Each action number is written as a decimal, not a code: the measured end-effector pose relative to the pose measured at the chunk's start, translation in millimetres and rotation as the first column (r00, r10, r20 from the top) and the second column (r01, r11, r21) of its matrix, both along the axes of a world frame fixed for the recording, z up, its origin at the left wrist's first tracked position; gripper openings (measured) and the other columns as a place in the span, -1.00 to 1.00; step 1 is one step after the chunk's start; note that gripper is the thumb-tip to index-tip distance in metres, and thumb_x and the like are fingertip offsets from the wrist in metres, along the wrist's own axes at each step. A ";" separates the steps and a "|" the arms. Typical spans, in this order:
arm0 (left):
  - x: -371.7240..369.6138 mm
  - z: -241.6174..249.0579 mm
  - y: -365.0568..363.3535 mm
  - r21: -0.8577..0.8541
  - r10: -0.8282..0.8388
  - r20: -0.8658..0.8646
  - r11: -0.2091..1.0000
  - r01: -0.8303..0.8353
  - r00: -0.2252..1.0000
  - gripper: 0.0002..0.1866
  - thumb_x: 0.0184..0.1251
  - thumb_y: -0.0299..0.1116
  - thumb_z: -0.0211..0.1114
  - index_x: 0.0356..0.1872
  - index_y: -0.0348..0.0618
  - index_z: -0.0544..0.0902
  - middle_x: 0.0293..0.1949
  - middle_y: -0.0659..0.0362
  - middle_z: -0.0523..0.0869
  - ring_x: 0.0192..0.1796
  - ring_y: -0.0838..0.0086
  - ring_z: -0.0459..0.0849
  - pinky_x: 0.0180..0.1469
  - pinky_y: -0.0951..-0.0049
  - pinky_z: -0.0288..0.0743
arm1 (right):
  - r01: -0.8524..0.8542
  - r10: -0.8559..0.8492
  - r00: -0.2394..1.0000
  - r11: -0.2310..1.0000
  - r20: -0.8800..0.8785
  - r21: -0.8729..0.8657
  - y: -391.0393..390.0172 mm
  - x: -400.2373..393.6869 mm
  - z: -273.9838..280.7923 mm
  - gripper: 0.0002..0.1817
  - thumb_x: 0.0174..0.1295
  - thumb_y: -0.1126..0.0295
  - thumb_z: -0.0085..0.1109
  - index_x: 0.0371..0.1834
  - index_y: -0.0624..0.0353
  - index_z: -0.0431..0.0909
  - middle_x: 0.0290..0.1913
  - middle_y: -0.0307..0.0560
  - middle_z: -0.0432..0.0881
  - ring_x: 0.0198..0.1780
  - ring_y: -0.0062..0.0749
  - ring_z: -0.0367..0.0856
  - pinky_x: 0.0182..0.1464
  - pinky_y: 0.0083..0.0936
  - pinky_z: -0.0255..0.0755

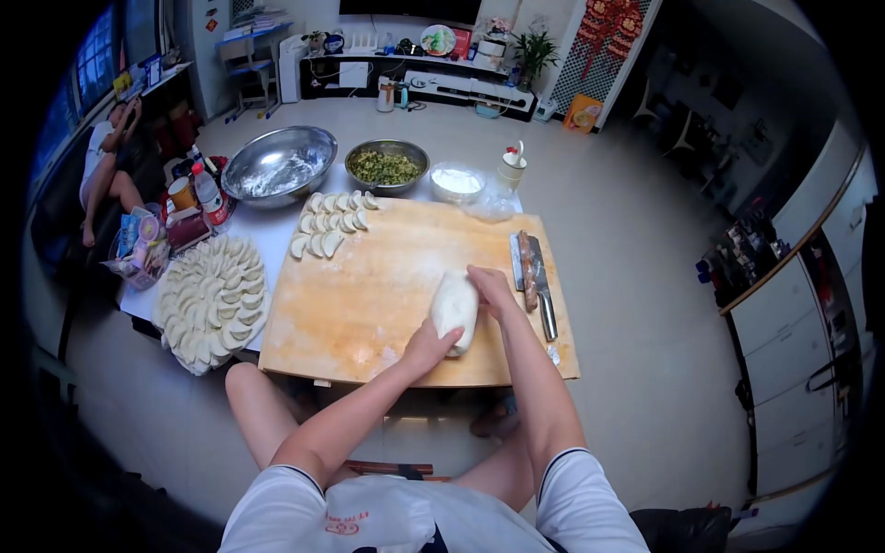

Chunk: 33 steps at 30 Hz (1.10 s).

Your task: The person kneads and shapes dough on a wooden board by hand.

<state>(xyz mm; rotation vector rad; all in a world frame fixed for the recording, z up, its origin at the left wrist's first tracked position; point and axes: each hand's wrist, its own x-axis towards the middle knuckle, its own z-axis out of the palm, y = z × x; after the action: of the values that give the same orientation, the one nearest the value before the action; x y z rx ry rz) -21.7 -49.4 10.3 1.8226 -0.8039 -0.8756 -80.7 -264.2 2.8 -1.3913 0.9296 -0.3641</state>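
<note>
A thick oblong lump of white dough (455,309) lies on the floured wooden board (387,304). My left hand (431,347) grips its near end, thumb over the top. At the far right side of the lump, my right hand (491,288) is curled against it, with part of its fingers hidden. To the right of my hands lie a cleaver (546,309) and a rolling pin (528,269) side by side. Several dumplings (332,221) stand in rows at the board's far left corner.
A round tray holds many dumplings (212,295) on the left. Behind the board stand a large steel basin (281,166), a bowl of green filling (386,168), a bowl of flour (457,182) and a white canister (512,168). Another person (109,161) sits on a sofa at far left.
</note>
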 end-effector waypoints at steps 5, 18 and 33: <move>6.9 51.9 18.5 0.273 -0.191 0.447 0.959 0.070 0.874 -0.05 0.17 0.15 0.44 0.32 -0.49 0.31 0.41 -0.36 0.26 0.43 -0.07 0.33 0.36 0.09 0.32 | 0.005 -0.021 0.998 0.968 -0.061 -0.251 32.2 11.2 12.7 -0.62 0.23 0.05 0.38 -0.25 0.20 0.67 -0.38 -0.26 0.63 -0.35 -0.58 0.53 -0.30 -0.55 0.44; 21.6 -16.2 9.9 -0.283 -0.114 0.434 0.924 0.255 0.894 -0.22 0.49 -0.23 0.15 0.55 -0.38 -0.02 0.55 -0.25 0.07 0.59 -0.06 0.07 0.59 0.17 0.04 | -0.234 -0.272 0.910 0.290 -0.314 -0.928 111.1 28.0 18.2 -0.35 0.28 -0.17 0.17 0.14 0.22 0.54 0.16 0.22 0.52 0.22 0.06 0.47 0.16 0.11 0.31; 34.3 -46.5 -36.9 -0.199 0.061 0.581 0.978 0.069 0.812 -0.12 0.43 -0.16 0.25 0.51 -0.54 0.00 0.50 -0.38 0.11 0.57 -0.14 0.10 0.57 0.07 0.05 | -0.312 -0.152 0.836 0.659 -0.527 -0.685 19.1 90.3 -4.0 -0.48 0.30 -0.07 0.10 -0.34 0.22 0.76 -0.25 0.22 0.75 -0.12 0.09 0.73 -0.04 -0.09 0.56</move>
<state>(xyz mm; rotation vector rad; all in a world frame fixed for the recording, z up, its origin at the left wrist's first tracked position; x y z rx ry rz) 12.6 -86.3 -36.2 1.9107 -1.2337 -0.1903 9.7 -245.1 -1.2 -2.4083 1.2418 -0.2883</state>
